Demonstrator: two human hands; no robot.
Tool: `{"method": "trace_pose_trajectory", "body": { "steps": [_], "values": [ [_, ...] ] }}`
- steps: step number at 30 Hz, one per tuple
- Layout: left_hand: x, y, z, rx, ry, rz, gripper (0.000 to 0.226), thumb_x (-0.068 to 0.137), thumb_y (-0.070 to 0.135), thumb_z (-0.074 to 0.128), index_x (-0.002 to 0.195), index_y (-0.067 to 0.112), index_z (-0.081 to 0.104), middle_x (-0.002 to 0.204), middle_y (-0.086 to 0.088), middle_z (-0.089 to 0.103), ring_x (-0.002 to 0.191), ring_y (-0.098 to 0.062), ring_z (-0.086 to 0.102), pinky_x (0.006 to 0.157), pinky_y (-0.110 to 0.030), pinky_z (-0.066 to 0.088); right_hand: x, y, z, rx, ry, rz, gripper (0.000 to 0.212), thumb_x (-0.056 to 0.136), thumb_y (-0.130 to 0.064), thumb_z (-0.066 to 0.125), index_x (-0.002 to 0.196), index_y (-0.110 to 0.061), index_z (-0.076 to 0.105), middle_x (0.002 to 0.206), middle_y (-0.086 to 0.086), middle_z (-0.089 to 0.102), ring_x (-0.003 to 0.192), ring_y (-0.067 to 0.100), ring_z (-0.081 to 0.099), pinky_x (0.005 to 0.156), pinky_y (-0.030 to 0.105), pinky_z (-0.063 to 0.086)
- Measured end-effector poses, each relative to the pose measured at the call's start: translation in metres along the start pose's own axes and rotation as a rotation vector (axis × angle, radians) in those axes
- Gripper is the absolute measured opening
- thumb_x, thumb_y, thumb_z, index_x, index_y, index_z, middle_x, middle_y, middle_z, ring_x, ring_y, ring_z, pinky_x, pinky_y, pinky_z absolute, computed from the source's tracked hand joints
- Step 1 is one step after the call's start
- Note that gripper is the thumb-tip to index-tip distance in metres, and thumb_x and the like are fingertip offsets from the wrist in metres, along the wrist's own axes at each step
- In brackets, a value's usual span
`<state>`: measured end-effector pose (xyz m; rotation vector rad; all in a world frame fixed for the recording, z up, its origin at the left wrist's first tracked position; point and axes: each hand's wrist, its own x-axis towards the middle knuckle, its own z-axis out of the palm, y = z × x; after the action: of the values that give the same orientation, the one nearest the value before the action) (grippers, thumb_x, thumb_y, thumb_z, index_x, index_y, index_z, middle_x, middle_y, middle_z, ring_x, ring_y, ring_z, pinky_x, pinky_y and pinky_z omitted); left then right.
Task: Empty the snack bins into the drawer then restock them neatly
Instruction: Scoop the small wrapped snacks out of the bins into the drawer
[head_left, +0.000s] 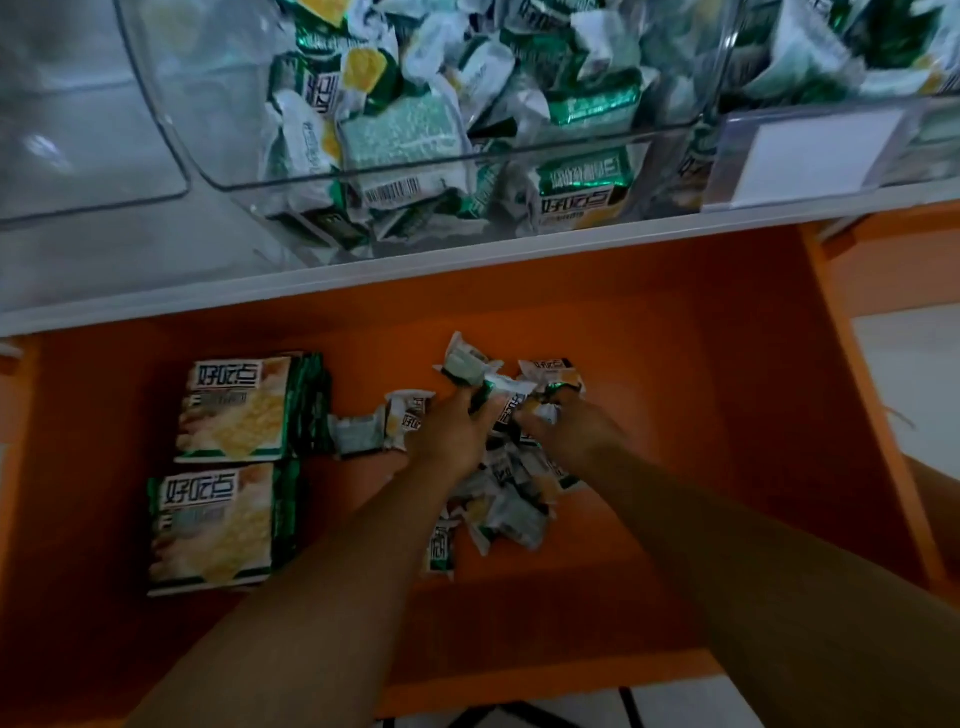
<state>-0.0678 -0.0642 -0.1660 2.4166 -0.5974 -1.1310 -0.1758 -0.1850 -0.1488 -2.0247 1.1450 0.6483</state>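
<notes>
An open orange drawer lies below a white shelf. Both my hands reach into its middle, side by side over a loose pile of small green-and-white snack packets. My left hand grips several packets that stick out above its fingers. My right hand also holds a few packets, touching the left hand's bunch. On the shelf above sits a clear plastic snack bin holding many of the same packets.
Two stacks of larger flat snack bags lie at the drawer's left side. A second clear bin with a blank white label holder stands at the upper right. Another clear bin at the upper left looks empty.
</notes>
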Motion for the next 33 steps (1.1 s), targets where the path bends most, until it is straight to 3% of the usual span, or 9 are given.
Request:
{"method": "trace_pose_trajectory", "body": {
  "steps": [3, 9, 12, 14, 19, 23, 27, 31, 33],
  "values": [
    [0.001, -0.008, 0.000, 0.046, -0.064, -0.030, 0.063, 0.095, 0.066, 0.035, 0.142, 0.025, 0.041, 0.149, -0.012, 0.039, 0.117, -0.032, 0.055, 0.095, -0.043, 0.048, 0.003, 0.007, 0.002, 0.067, -0.003, 0.034, 0.080, 0.085, -0.071, 0.048, 0.146, -0.023, 0.030, 0.132, 0.010, 0.057, 0.100, 0.026, 0.062, 0.083, 0.041, 0.055],
    [-0.019, 0.008, -0.029, 0.063, 0.003, 0.037, 0.059, 0.101, 0.050, 0.043, 0.149, 0.018, 0.036, 0.147, -0.007, 0.046, 0.123, -0.028, 0.053, 0.097, -0.038, 0.045, -0.007, 0.003, -0.013, 0.109, 0.071, -0.030, 0.071, 0.088, -0.061, 0.055, 0.144, -0.020, 0.036, 0.137, 0.010, 0.053, 0.102, 0.028, 0.061, 0.079, 0.041, 0.054],
    [-0.043, 0.028, -0.051, 0.066, 0.057, 0.163, 0.049, 0.101, 0.047, 0.044, 0.141, 0.019, 0.046, 0.144, -0.006, 0.049, 0.120, -0.025, 0.054, 0.094, -0.036, 0.046, -0.025, -0.008, -0.032, 0.161, 0.117, -0.119, 0.060, 0.092, -0.053, 0.055, 0.141, -0.021, 0.041, 0.137, 0.007, 0.053, 0.094, 0.023, 0.060, 0.068, 0.032, 0.050],
    [-0.065, 0.045, -0.068, -0.004, 0.091, 0.232, 0.045, 0.100, 0.049, 0.044, 0.137, 0.024, 0.050, 0.143, -0.002, 0.050, 0.119, -0.021, 0.054, 0.093, -0.034, 0.047, -0.046, -0.019, -0.048, 0.169, 0.211, -0.207, 0.053, 0.092, -0.052, 0.054, 0.135, -0.021, 0.048, 0.132, 0.005, 0.055, 0.103, 0.021, 0.059, 0.073, 0.027, 0.047],
    [-0.131, 0.094, -0.127, -0.077, 0.377, 0.535, 0.024, 0.098, 0.039, 0.053, 0.118, 0.028, 0.061, 0.107, 0.016, 0.058, 0.097, 0.000, 0.055, 0.077, -0.007, 0.040, -0.117, -0.054, -0.103, 0.289, 0.477, -0.533, 0.026, 0.091, -0.038, 0.062, 0.113, -0.024, 0.064, 0.110, -0.006, 0.064, 0.102, 0.010, 0.060, 0.082, 0.020, 0.044],
    [-0.155, 0.129, -0.182, -0.069, 0.563, 0.740, 0.020, 0.097, 0.029, 0.058, 0.116, 0.024, 0.064, 0.102, 0.012, 0.058, 0.091, 0.001, 0.055, 0.076, -0.009, 0.044, -0.169, -0.087, -0.151, 0.287, 0.530, -0.707, 0.019, 0.095, -0.036, 0.058, 0.111, -0.027, 0.062, 0.101, -0.013, 0.062, 0.092, 0.005, 0.058, 0.077, 0.016, 0.046],
    [-0.137, 0.151, -0.224, 0.153, 0.574, 0.719, 0.034, 0.096, 0.031, 0.059, 0.128, 0.020, 0.059, 0.121, -0.002, 0.056, 0.108, -0.015, 0.055, 0.084, -0.023, 0.040, -0.179, -0.126, -0.202, 0.100, 0.570, -0.755, 0.028, 0.097, -0.033, 0.055, 0.124, -0.027, 0.058, 0.131, 0.001, 0.054, 0.109, 0.016, 0.057, 0.088, 0.028, 0.046],
    [-0.101, 0.151, -0.245, 0.365, 0.400, 0.567, 0.047, 0.097, 0.035, 0.056, 0.140, 0.018, 0.050, 0.139, -0.011, 0.051, 0.123, -0.027, 0.048, 0.095, -0.028, 0.039, -0.153, -0.155, -0.239, -0.197, 0.444, -0.574, 0.053, 0.096, -0.041, 0.055, 0.144, -0.029, 0.038, 0.155, 0.012, 0.023, 0.126, 0.032, 0.048, 0.096, 0.037, 0.042],
    [-0.086, 0.148, -0.248, 0.407, 0.353, 0.508, 0.049, 0.096, 0.040, 0.057, 0.139, 0.018, 0.051, 0.138, -0.011, 0.053, 0.121, -0.029, 0.051, 0.096, -0.034, 0.044, -0.133, -0.162, -0.242, -0.316, 0.360, -0.467, 0.071, 0.094, -0.049, 0.054, 0.152, -0.025, 0.021, 0.157, 0.015, 0.023, 0.133, 0.034, 0.041, 0.102, 0.040, 0.039]
  ]
}}
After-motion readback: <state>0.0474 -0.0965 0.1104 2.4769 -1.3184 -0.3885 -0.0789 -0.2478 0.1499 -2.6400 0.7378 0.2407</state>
